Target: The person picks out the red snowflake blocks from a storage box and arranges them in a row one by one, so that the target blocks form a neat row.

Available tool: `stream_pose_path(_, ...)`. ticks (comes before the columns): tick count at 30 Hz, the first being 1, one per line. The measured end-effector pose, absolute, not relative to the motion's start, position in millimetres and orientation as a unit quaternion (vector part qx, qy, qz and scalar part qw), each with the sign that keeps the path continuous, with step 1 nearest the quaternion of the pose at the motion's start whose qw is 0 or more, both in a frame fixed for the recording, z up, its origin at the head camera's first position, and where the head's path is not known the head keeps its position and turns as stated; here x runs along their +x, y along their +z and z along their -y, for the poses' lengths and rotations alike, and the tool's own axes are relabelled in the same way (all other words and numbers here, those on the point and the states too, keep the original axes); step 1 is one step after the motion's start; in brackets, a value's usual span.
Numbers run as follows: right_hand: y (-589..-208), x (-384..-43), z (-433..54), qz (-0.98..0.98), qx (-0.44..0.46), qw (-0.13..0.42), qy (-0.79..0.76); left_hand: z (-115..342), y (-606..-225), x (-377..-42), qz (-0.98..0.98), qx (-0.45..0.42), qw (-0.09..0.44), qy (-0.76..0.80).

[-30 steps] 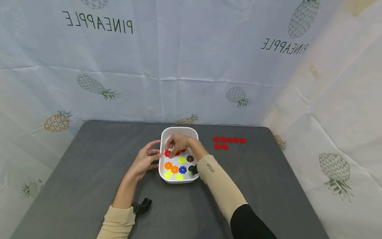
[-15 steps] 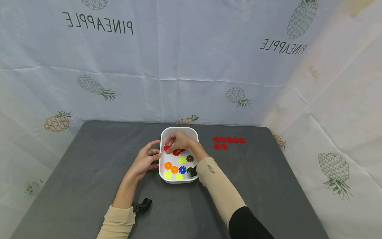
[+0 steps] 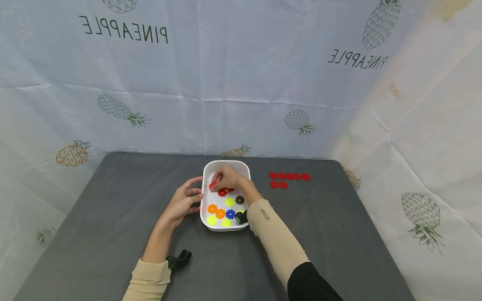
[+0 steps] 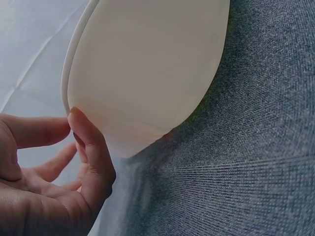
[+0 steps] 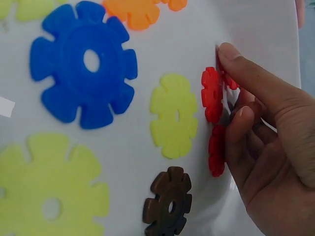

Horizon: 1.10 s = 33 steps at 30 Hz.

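Note:
A white tray (image 3: 205, 215) holds several notched plastic discs. My right hand (image 3: 228, 178) reaches into its far half and pinches a red disc (image 5: 230, 81) between thumb and fingers, partly hidden by them. Two other red discs (image 5: 212, 95) lie just beside these fingers, one of them overlapped by the hand in the head view. My left hand (image 3: 181, 203) is at the tray's left side, fingers spread and loosely bent. In the left wrist view, its fingertips (image 4: 75, 112) touch the rim from outside.
Nearer in the tray lie a brown disc (image 3: 239, 200), a blue disc (image 3: 230, 213), two orange discs (image 3: 212, 208) and several yellow discs (image 3: 212, 220). Several red discs (image 3: 289, 176) form two rows on the grey table (image 3: 308, 225), right of the tray. A pineapple-print curtain (image 3: 241, 75) hangs behind.
The red disc at my right fingertips has moved toward the tray's far side, and the fingers now cover more of it. My left hand and the tray stay put.

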State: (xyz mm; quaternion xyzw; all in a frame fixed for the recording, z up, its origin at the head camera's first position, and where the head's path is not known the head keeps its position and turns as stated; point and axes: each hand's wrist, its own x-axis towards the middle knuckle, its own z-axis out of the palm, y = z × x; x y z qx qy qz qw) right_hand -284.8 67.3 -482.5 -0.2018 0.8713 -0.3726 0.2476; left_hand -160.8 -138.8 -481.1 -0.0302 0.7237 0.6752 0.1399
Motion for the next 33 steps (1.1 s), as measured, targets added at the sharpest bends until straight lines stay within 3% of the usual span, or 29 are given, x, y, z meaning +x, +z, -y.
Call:
stream_pose_path(23, -469, -291, -77, -0.805, -0.172, 0.271, -0.499, 138, -480, -160, -0.723, -0.039, 0.14, 0.675)
stream_pose_path(33, -441, -293, -103, -0.783, -0.198, 0.244, -0.537, 138, -478, -160, -0.724, -0.043, 0.139, 0.674)
